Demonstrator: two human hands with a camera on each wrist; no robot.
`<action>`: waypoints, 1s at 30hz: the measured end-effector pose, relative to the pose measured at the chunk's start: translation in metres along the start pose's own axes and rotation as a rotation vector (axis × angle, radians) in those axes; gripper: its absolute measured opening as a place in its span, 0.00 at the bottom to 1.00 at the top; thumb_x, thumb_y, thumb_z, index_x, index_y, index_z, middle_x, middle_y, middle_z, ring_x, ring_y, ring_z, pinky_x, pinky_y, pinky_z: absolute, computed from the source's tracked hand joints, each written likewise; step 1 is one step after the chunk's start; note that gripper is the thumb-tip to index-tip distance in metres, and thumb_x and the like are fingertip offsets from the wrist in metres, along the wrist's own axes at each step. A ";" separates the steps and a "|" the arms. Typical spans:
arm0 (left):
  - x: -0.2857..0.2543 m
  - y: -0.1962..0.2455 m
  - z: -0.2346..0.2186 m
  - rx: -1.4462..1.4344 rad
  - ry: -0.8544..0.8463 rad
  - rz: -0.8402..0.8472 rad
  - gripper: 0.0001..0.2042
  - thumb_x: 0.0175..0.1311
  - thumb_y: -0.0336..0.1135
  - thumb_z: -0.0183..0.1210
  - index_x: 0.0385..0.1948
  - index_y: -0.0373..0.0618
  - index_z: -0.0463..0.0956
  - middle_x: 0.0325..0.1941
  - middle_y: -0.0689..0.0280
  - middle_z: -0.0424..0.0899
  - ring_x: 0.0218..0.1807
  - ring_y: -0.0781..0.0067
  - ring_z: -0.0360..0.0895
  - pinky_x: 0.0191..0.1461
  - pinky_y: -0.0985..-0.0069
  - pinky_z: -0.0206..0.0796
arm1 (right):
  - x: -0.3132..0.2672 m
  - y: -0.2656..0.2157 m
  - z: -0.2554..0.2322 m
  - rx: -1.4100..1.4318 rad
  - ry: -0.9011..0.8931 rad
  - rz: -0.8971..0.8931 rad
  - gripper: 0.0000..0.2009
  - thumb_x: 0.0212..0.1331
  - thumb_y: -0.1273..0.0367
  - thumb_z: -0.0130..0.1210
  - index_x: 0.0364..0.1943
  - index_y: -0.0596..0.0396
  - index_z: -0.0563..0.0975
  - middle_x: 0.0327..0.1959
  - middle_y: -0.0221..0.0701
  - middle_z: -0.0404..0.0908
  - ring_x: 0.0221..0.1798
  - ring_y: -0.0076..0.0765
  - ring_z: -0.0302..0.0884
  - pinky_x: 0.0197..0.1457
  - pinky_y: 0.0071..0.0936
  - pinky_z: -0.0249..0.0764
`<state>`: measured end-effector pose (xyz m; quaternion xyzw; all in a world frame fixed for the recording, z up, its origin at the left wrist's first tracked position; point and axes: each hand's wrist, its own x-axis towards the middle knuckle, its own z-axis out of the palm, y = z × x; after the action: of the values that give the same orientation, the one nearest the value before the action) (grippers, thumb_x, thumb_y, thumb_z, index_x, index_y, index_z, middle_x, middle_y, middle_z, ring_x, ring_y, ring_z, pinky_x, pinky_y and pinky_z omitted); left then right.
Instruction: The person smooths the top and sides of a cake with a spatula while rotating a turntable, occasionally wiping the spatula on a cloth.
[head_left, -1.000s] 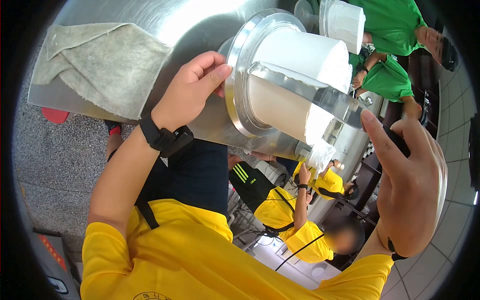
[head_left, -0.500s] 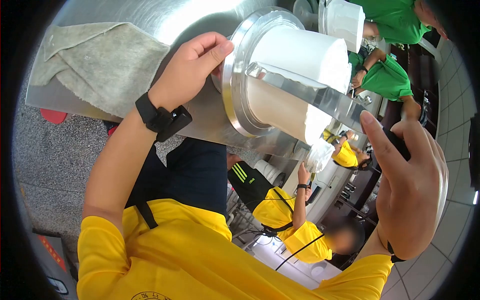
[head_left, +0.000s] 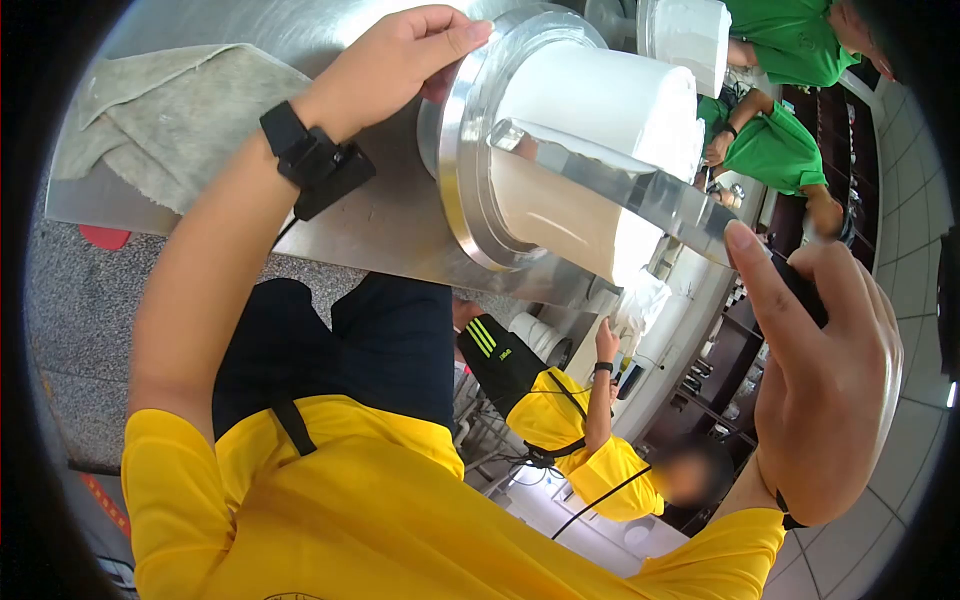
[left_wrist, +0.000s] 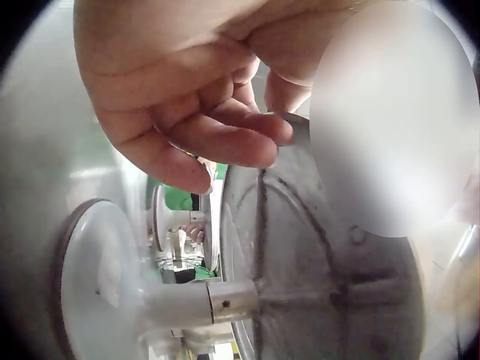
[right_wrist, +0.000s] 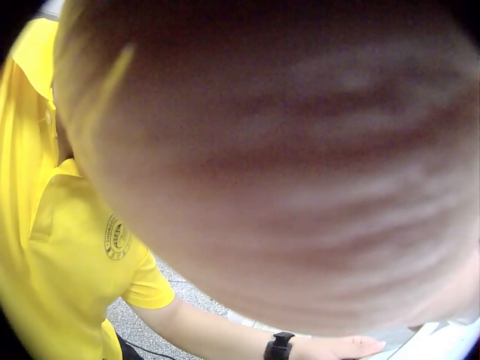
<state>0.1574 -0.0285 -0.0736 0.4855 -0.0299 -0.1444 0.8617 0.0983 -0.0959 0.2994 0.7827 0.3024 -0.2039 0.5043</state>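
Observation:
A round cake [head_left: 600, 95] coated in smooth white cream stands on a metal turntable [head_left: 455, 190]. At the turntable's rim, my left hand [head_left: 390, 70] pinches the edge between thumb and fingers. The left wrist view has those fingers [left_wrist: 225, 139] curled beside the turntable's ribbed underside [left_wrist: 300, 262], above its stem. My right hand [head_left: 830, 370] grips the dark handle of a palette knife [head_left: 650, 190]. Its long shiny blade lies along the cake's side, from near the base past the ragged top edge. In the right wrist view the hand [right_wrist: 285, 180] is a close blur.
A grey cloth [head_left: 190, 110] lies on the steel table [head_left: 390, 240], left of the turntable. Farther along stands another white cake [head_left: 685, 45]. People in green shirts [head_left: 780, 150] work past it; a person in yellow [head_left: 560, 410] is at the table's other side.
My left hand has moved up and slightly right in the head view, following the turntable's rim. The right hand and palette knife have stayed almost still against the cake.

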 end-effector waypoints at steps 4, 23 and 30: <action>0.017 0.015 -0.004 0.027 -0.064 -0.054 0.14 0.76 0.45 0.55 0.41 0.45 0.80 0.31 0.73 0.79 0.33 0.83 0.72 0.39 0.82 0.66 | -0.002 0.000 0.003 0.035 0.015 0.009 0.27 0.49 0.84 0.63 0.55 0.44 0.85 0.38 0.34 0.74 0.41 0.40 0.78 0.43 0.35 0.77; 0.097 0.019 0.012 0.122 -0.152 -0.160 0.21 0.74 0.53 0.57 0.39 0.40 0.83 0.30 0.66 0.84 0.29 0.76 0.80 0.33 0.77 0.74 | -0.017 0.000 0.012 -0.031 0.019 0.023 0.31 0.47 0.83 0.61 0.58 0.39 0.84 0.37 0.34 0.74 0.42 0.41 0.78 0.45 0.36 0.76; 0.118 0.030 0.014 0.284 -0.220 -0.217 0.25 0.71 0.57 0.58 0.39 0.39 0.84 0.32 0.63 0.85 0.31 0.72 0.82 0.36 0.71 0.78 | -0.023 0.002 0.013 0.021 -0.029 0.025 0.33 0.45 0.83 0.63 0.59 0.36 0.83 0.38 0.33 0.75 0.44 0.39 0.77 0.48 0.37 0.77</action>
<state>0.2745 -0.0580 -0.0510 0.5839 -0.0911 -0.2829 0.7554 0.0823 -0.1146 0.3096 0.7887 0.2828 -0.2121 0.5030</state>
